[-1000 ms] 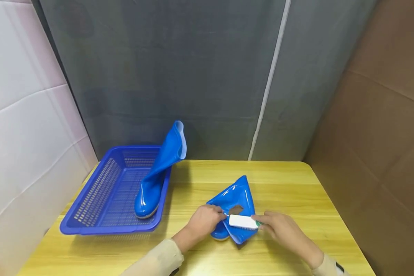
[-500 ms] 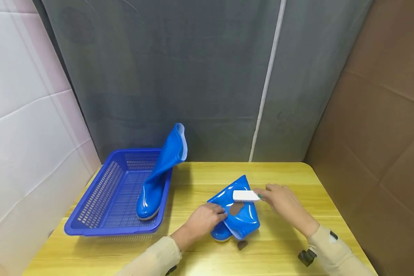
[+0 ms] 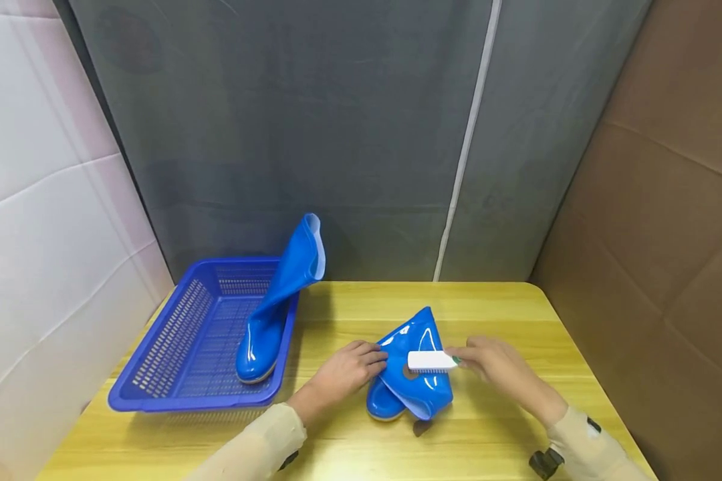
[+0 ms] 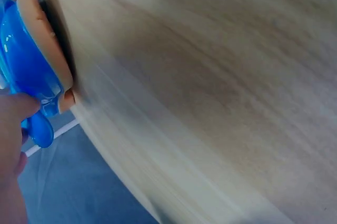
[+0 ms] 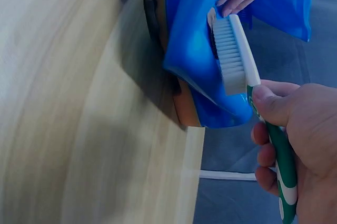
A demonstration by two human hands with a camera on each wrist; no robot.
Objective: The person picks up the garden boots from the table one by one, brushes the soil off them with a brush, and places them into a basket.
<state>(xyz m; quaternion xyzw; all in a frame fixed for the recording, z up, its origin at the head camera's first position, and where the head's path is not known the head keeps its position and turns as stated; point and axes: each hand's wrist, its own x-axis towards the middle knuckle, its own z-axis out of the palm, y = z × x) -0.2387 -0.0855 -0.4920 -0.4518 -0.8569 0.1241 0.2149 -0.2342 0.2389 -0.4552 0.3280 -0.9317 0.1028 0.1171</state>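
Observation:
A shiny blue rubber boot (image 3: 424, 334) lies on the table with its shaft folded over toward me, its toe showing below. The fingers of my left hand (image 3: 351, 369) rest on the shaft's left side; in the left wrist view the hand (image 4: 10, 134) is partly cut off beside the boot (image 4: 29, 56). My right hand (image 3: 499, 366) grips the green-and-white handle of a scrub brush (image 3: 430, 361). The white bristles (image 5: 230, 58) face the shaft at a brown patch (image 3: 410, 373), which the brush head partly covers.
A blue plastic basket (image 3: 120, 397) stands on the left, and a second blue boot (image 3: 277, 294) leans over its right side, toe inside. A small dark brown piece (image 3: 421, 427) lies on the yellow wooden table (image 3: 493, 304) below the folded boot. Grey cloth (image 3: 313, 133) hangs behind.
The brush went up from the lower shaft, then came down a little onto the brown patch. My left hand's fingers have shifted and straightened. The brown piece on the table has come into view.

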